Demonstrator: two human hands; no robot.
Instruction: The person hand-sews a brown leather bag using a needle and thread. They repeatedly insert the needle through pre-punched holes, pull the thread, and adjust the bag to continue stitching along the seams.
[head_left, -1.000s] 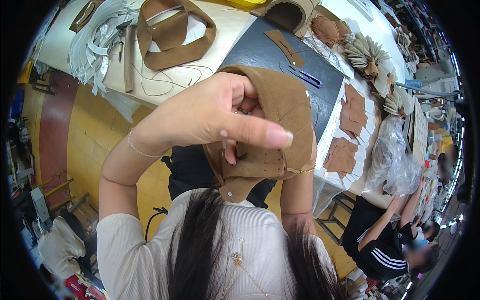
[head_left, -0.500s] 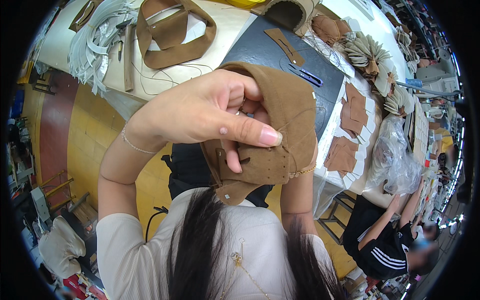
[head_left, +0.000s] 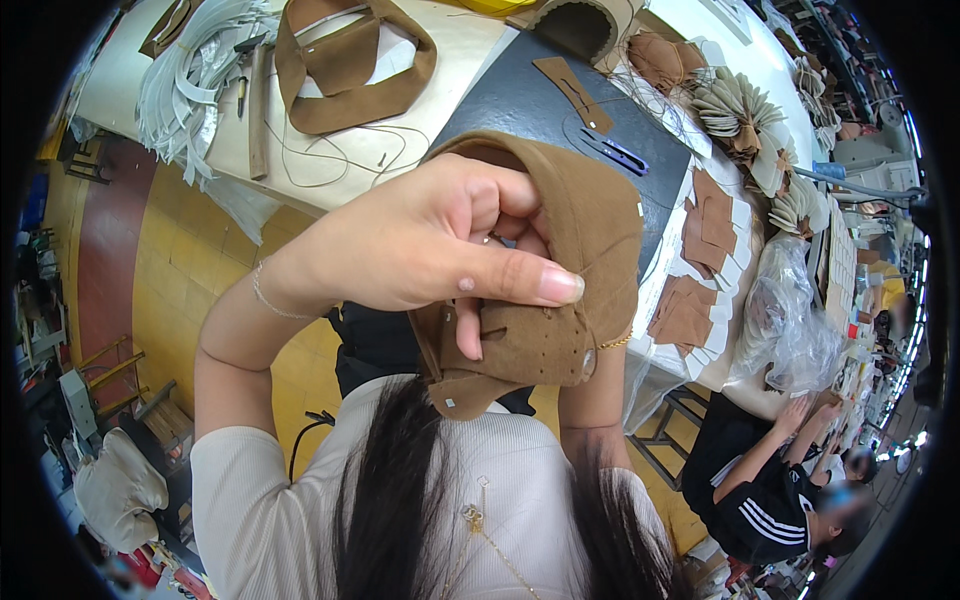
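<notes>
Looking down through the head view, the only one we had, we found the folded brown piece (head_left: 605, 225) held up in the air between the pale shirt (head_left: 490, 450) and the counter (head_left: 450, 60). Its longer way ran roughly up and down the view, from a curved edge near the dark mat (head_left: 475, 110) to a rounded flap (head_left: 465, 395) over the shirt.

The left hand (head_left: 430, 240) crossed that line from the left — thumb laid over the near face and pointing right, other fingers curled in behind the edge. We judged its grip narrow, pinched on the brown piece. The right forearm (head_left: 590, 400) rose on the opposite side, but the brown piece hid the right hand, so we could not tell how its fingers stood.

The relation that seemed to matter most was a close one: the small punched holes (head_left: 545, 352) sat just below the left thumb's tip, on the side toward the body. Of the hands, the left was plainly the nearer on the face we saw.

Beyond the brown piece — on the mat, well apart from the thumb — lay a purple tool (head_left: 622, 155) and a brown strip (head_left: 572, 95).
</notes>
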